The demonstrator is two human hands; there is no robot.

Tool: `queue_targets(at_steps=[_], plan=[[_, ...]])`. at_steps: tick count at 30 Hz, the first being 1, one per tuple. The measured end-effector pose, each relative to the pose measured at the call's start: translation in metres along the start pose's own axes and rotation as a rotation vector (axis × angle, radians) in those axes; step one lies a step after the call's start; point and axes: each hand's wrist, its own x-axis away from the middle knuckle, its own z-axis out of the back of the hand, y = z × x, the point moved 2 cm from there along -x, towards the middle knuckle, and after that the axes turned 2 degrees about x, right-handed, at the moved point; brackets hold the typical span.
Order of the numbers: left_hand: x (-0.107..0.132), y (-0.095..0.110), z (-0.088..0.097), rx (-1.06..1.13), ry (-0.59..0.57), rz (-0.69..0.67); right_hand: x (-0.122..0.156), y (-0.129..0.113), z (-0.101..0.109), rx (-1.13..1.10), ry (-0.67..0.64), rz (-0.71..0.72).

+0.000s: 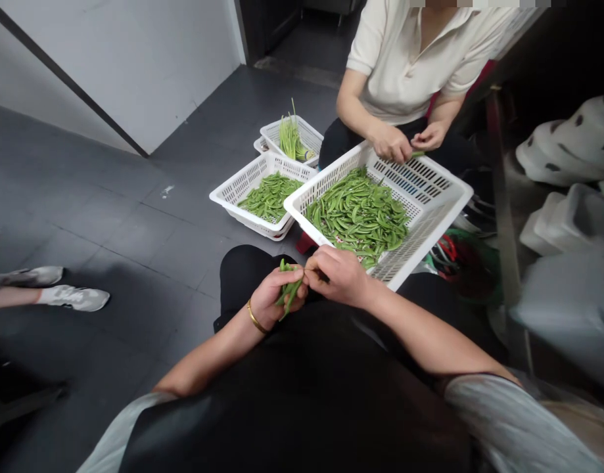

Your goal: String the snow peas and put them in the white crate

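Observation:
Several green pea pods (pixel 290 287) lie in the grip of my left hand (pixel 276 293), above my lap. My right hand (pixel 339 274) meets it, thumb and forefinger pinched at the end of a pod; whether a scrap sits between those fingertips is too small to make out. Just beyond my hands, a large white slotted basket (pixel 432 246) holds a heap of pea pods (pixel 358 213). A smaller white basket (pixel 227 190) with more green pods (pixel 269 196) stands on the floor to its left.
Across the large basket sits a person in a cream shirt (pixel 395 59), both hands over its far rim. Behind the small basket, another white basket (pixel 309 131) holds long green stems (pixel 290 136). White containers (pixel 572 213) line the right. Someone's shoe (pixel 75 297) shows at left.

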Motion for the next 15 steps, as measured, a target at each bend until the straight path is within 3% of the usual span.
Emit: queue_targets(at_steps=[3, 7, 10, 13, 15], plan=[[-0.002, 0.005, 0.005, 0.049, 0.13, -0.097, 0.003, -0.002, 0.012, -0.018, 0.107, 0.052], [0.003, 0.024, 0.016, -0.082, 0.321, -0.383, 0.006, 0.009, 0.052, -0.185, 0.222, -0.158], [0.009, 0.032, 0.014, -0.217, 0.349, -0.549, 0.005, 0.014, 0.052, -0.262, -0.035, -0.255], [0.012, 0.032, 0.006, -0.293, 0.347, -0.604, 0.004, 0.008, 0.018, -0.279, -0.335, -0.251], [0.016, 0.029, 0.0, -0.327, 0.369, -0.628, 0.003, 0.003, -0.003, -0.279, -0.359, -0.208]])
